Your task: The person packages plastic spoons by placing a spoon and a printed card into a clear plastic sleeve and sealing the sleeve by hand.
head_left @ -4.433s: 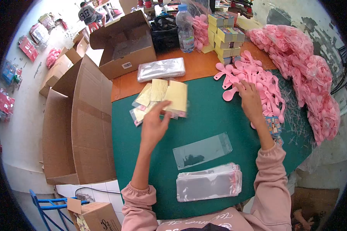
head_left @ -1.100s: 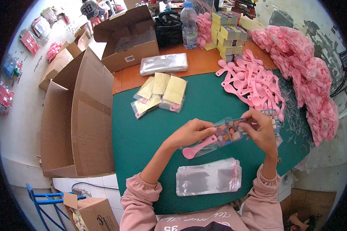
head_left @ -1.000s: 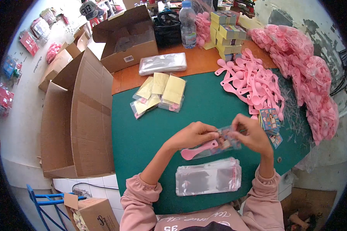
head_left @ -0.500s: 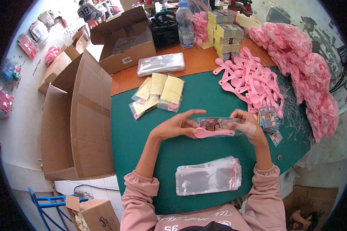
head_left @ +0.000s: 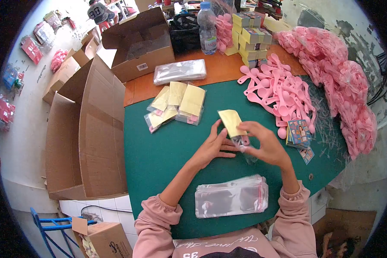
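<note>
My right hand (head_left: 265, 144) grips a clear plastic packet (head_left: 231, 120) above the green table mat. The packet's yellow card back faces up, and a bit of pink shows near its lower end. My left hand (head_left: 210, 148) is beside the packet's left edge with its fingers apart; whether they touch the plastic is unclear. Below both hands lies a stack of clear plastic sleeves (head_left: 230, 198). Several filled packets with yellow backs (head_left: 191, 101) rest at the upper left of the mat. To the right are a heap of pink spoons (head_left: 284, 92) and some printed cards (head_left: 299, 131).
A large cardboard box (head_left: 101, 133) stands against the table's left side. Behind are an open carton (head_left: 137, 47), a water bottle (head_left: 207, 32), banded card stacks (head_left: 253, 41) and another sleeve bundle (head_left: 179, 71). Bagged pink spoons (head_left: 348, 81) line the right edge. Someone (head_left: 99, 13) sits far off.
The packet has been turned from printed front to yellow back and now points upward. My right hand has shifted its hold; my left hand has let go of the spoon end.
</note>
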A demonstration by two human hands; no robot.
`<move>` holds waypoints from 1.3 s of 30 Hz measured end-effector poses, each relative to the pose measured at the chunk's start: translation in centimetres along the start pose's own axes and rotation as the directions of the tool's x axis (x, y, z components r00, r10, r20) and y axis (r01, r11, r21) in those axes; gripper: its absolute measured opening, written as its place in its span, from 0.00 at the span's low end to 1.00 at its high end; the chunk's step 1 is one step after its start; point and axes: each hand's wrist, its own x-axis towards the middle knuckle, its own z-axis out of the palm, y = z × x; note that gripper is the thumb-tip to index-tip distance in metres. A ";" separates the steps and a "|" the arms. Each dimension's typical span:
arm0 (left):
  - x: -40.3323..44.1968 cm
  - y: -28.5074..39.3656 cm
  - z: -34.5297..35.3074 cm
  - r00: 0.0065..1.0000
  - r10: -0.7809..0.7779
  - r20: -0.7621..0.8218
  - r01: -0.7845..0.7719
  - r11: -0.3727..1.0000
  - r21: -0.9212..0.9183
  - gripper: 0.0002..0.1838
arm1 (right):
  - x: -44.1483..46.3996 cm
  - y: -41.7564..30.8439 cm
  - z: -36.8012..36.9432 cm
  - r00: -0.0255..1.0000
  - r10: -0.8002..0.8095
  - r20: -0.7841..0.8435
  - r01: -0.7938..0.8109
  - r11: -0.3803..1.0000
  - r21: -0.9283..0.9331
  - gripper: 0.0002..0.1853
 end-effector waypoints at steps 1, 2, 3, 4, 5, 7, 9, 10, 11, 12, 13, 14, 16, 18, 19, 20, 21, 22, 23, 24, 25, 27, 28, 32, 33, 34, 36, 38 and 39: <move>-0.2 0.0 0.1 0.999 -0.049 -0.022 0.050 0.996 0.075 0.33 | -0.2 -0.4 0.1 0.995 -0.052 0.083 0.059 0.994 -0.088 0.25; -0.3 0.1 0.1 0.994 -0.097 -0.048 0.103 0.983 0.149 0.32 | -0.4 -0.7 0.3 0.981 -0.095 0.169 0.124 0.978 -0.169 0.25; -0.5 0.2 0.1 0.988 -0.149 -0.052 0.155 0.973 0.173 0.35 | -0.7 -1.0 0.4 0.979 -0.007 0.202 0.033 0.991 -0.127 0.25; -0.6 -0.1 0.1 0.987 -0.150 -0.054 0.157 0.973 0.171 0.35 | -0.8 -0.9 0.5 0.979 -0.007 0.204 0.033 0.992 -0.126 0.25; -0.8 -0.5 0.0 0.997 -0.065 -0.039 0.073 0.968 0.242 0.36 | -0.8 -0.9 0.7 0.970 0.034 0.240 0.000 0.990 -0.140 0.26; -0.8 -1.0 -0.6 1.000 0.017 -0.018 -0.010 0.950 0.313 0.37 | -0.8 -0.6 1.1 0.959 0.073 0.275 -0.032 0.988 -0.153 0.28; -0.3 -1.0 -1.3 0.987 0.153 -0.041 -0.119 0.887 0.447 0.39 | -0.5 0.3 1.5 0.976 -0.100 0.193 0.134 0.975 -0.176 0.24; -0.4 -0.7 -1.4 0.988 0.150 -0.039 -0.118 0.888 0.444 0.39 | -0.4 1.0 1.9 0.977 -0.095 0.193 0.130 0.975 -0.178 0.24; -0.5 -0.3 -1.3 0.993 0.101 -0.061 -0.068 0.914 0.400 0.39 | -0.2 1.9 2.4 0.987 -0.081 0.141 0.127 0.926 -0.355 0.23; -0.7 0.0 -1.1 0.996 0.050 -0.078 -0.019 0.934 0.356 0.39 | 0.0 2.7 2.9 0.993 -0.076 0.086 0.110 0.847 -0.520 0.22; -1.0 0.0 -0.7 0.992 0.059 -0.110 -0.024 0.955 0.295 0.38 | 0.2 3.2 3.5 0.993 -0.106 0.048 0.114 0.809 -0.576 0.23; -0.9 0.0 -0.6 0.993 0.062 -0.105 -0.027 0.954 0.299 0.38 | 0.5 3.3 3.7 0.993 -0.108 0.042 0.112 0.808 -0.579 0.23; -0.9 -0.2 -0.6 0.989 0.036 -0.142 0.014 0.942 0.336 0.37 | 0.8 3.2 3.9 0.994 -0.108 -0.033 0.052 0.698 -0.714 0.24; -0.9 -0.6 -0.9 0.993 0.047 -0.109 -0.007 0.940 0.341 0.36 | 0.9 2.7 3.9 0.982 -0.169 -0.080 0.059 0.689 -0.723 0.23; -0.8 -0.6 -1.0 0.995 0.059 -0.077 -0.029 0.938 0.346 0.36 | 1.0 2.5 3.7 0.965 -0.231 -0.126 0.068 0.679 -0.731 0.21; -0.9 -0.4 -1.0 0.995 0.063 -0.078 -0.032 0.938 0.345 0.36 | 0.9 2.2 3.5 0.964 -0.234 -0.124 0.070 0.677 -0.732 0.21; -1.1 -0.1 -1.0 0.997 0.031 -0.066 -0.009 0.948 0.319 0.34 | 0.7 2.0 3.4 0.979 -0.197 -0.061 0.125 0.803 -0.583 0.19; -1.2 0.1 -1.1 0.999 -0.001 -0.054 0.017 0.956 0.294 0.33 | 0.4 1.7 3.3 0.985 -0.171 0.009 0.159 0.899 -0.409 0.17; -1.2 0.3 -1.2 0.999 -0.001 -0.054 0.017 0.955 0.295 0.33 | 0.1 1.2 3.5 0.985 -0.171 0.008 0.159 0.899 -0.408 0.17; -1.3 0.4 -1.4 0.998 -0.035 -0.048 0.047 0.960 0.275 0.32 | -0.1 0.6 4.0 0.987 -0.158 0.010 0.150 0.913 -0.378 0.16; -1.2 0.5 -1.5 0.997 -0.070 -0.041 0.078 0.964 0.255 0.31 | -0.1 0.2 4.4 0.989 -0.145 0.013 0.140 0.927 -0.348 0.15; -1.3 0.5 -1.4 0.998 -0.047 -0.049 0.059 0.960 0.273 0.30 | 0.2 0.2 5.1 0.991 -0.137 -0.008 0.124 0.921 -0.368 0.14; -1.3 0.5 -1.4 0.998 -0.023 -0.055 0.038 0.956 0.291 0.29 | 0.2 0.4 5.3 0.991 -0.131 -0.030 0.109 0.915 -0.389 0.12; -0.8 -0.1 -1.7 0.997 0.002 -0.076 0.024 0.938 0.347 0.28 | 0.3 0.7 5.7 0.995 -0.100 0.001 0.094 0.930 -0.357 0.11; -0.7 -0.3 -1.7 0.997 0.019 -0.078 0.010 0.936 0.353 0.27 | 0.3 0.6 5.8 0.994 -0.108 -0.002 0.099 0.923 -0.372 0.10; -0.5 -0.6 -1.7 0.996 0.035 -0.081 -0.004 0.933 0.359 0.27 | 0.3 0.6 5.8 0.993 -0.115 -0.005 0.104 0.916 -0.388 0.09; -0.2 -1.1 -1.7 0.993 0.064 -0.104 -0.019 0.922 0.388 0.26 | 0.1 0.8 6.0 0.993 -0.114 0.023 0.114 0.917 -0.383 0.09; -0.2 -1.1 -1.5 0.987 0.093 -0.128 -0.032 0.909 0.416 0.26 | 0.1 0.7 5.9 0.992 -0.112 0.052 0.124 0.918 -0.377 0.08; -0.4 -0.9 -1.2 0.984 0.108 -0.141 -0.035 0.896 0.443 0.25 | 0.1 0.4 5.8 0.989 -0.124 0.077 0.143 0.918 -0.371 0.08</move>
